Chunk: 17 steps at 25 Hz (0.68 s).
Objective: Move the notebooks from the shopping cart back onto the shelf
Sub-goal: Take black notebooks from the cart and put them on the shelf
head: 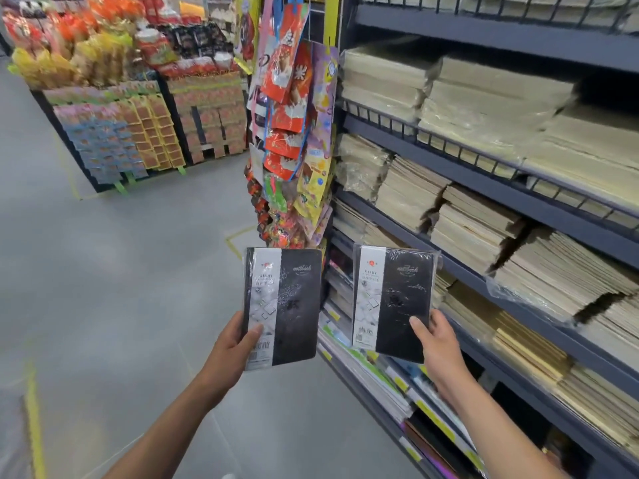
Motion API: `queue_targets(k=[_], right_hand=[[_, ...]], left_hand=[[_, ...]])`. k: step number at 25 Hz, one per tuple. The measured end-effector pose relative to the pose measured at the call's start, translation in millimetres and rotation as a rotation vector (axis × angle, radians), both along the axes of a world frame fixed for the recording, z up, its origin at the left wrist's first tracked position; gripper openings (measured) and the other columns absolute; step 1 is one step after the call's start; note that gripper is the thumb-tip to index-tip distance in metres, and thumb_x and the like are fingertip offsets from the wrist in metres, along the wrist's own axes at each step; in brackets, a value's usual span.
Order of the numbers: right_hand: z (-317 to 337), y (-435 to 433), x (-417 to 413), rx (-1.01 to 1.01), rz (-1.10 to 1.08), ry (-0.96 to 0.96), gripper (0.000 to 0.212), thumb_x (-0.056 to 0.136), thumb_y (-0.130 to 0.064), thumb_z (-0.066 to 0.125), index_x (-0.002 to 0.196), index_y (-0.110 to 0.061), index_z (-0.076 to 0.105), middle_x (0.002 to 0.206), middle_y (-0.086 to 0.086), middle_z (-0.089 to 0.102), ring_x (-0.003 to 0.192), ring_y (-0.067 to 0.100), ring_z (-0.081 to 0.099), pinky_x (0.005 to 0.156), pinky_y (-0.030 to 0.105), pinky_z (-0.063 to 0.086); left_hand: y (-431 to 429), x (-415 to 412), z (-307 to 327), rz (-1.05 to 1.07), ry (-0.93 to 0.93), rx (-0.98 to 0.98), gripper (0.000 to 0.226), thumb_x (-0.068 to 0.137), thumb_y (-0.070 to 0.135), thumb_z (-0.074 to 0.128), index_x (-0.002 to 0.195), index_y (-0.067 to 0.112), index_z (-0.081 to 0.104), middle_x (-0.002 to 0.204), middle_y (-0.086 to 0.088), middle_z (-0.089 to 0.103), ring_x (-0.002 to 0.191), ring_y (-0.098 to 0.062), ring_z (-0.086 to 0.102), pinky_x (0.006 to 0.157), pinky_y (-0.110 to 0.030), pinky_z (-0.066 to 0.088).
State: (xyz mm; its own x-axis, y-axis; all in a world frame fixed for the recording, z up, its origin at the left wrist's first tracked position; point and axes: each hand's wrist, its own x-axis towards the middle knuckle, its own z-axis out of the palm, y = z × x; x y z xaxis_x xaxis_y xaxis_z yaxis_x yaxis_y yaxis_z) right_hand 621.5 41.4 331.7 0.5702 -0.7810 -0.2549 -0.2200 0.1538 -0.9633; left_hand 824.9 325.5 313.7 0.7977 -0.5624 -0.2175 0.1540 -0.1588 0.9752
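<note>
**Two notebooks held up by the shelf**

A person stands at the end of the shelf (pixel 501 36) with a black diary notebook in each hand. Both are wrapped in shiny plastic and have a white band down one side.

The left hand (pixel 238 344) grips the left notebook (pixel 281 305) at its bottom corner, with the thumb on the front. This one hangs out over the floor, beside the shelf end.

The right hand (pixel 435 340) grips the right notebook (pixel 394 299) the same way, at the bottom corner on the other side. It is right in front of the low rows of the shelf.

Both books stand up tall with their fronts facing the person. I think they are held low and upright like this so the covers can be read and matched to the right spot.

Neither book is on the shelf yet. The shopping cart is out of sight.

Tan paper stacks (pixel 484 219) fill the shelf's middle rows, and bright hanging packets (pixel 294 133) dangle at its end.
</note>
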Motion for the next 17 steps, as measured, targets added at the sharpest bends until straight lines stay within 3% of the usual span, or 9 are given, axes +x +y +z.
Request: queue_targets(k=[2,6,11,14,17], right_hand=[[-4.1,-3.5,9.2,-0.002,-0.066,0.000,0.028,0.103,-0.014,0.054,0.130,-0.019,0.056,0.123,-0.008,0.067,0.109,0.000,0.063,0.081,0.018,0.052],[-8.4,6.2,31.3,0.005,-0.236,0.002,0.027,0.103,-0.015,0.055,0.128,-0.023,0.056,0.129,-0.004,0.066,0.119,0.011,0.062,0.104,0.039,0.050],[-5.0,29.9,52.1,0.000,-0.434,-0.011,0.024,0.102,-0.012,0.056,0.112,-0.033,0.058,0.127,-0.005,0.065,0.120,0.012,0.060,0.106,0.036,0.046],[-4.7,42.0,51.9,0.014,-0.535,-0.022,0.023,0.102,-0.011,0.055,0.116,-0.030,0.058,0.125,-0.006,0.067,0.117,0.009,0.062,0.103,0.033,0.047],[-1.0,43.9,45.0,-0.013,-0.594,-0.020,0.023,0.102,-0.011,0.055,0.121,-0.024,0.059,0.126,-0.006,0.067,0.118,0.009,0.062,0.103,0.032,0.047]], left_hand=[[-15.5,27.2,-2.1,-0.064,0.007,-0.017,0.025,0.107,0.012,0.050,0.128,0.020,0.060,0.122,0.002,0.074,0.114,-0.022,0.071,0.097,-0.048,0.057],[-48.4,90.3,0.5,-0.239,0.009,-0.032,0.030,0.107,0.011,0.049,0.134,0.021,0.057,0.131,0.000,0.071,0.118,-0.020,0.069,0.102,-0.051,0.053],[-85.3,157.0,0.2,-0.488,-0.048,-0.052,0.037,0.108,0.020,0.050,0.143,0.032,0.053,0.139,0.008,0.065,0.129,-0.020,0.062,0.109,-0.054,0.047],[-105.6,176.2,-3.3,-0.605,-0.084,-0.065,0.039,0.106,0.029,0.053,0.143,0.042,0.052,0.143,0.009,0.062,0.133,-0.019,0.058,0.110,-0.055,0.045],[-125.7,176.5,1.5,-0.652,-0.081,-0.074,0.036,0.107,0.019,0.051,0.133,0.042,0.059,0.135,0.007,0.068,0.126,-0.021,0.064,0.104,-0.053,0.052]])
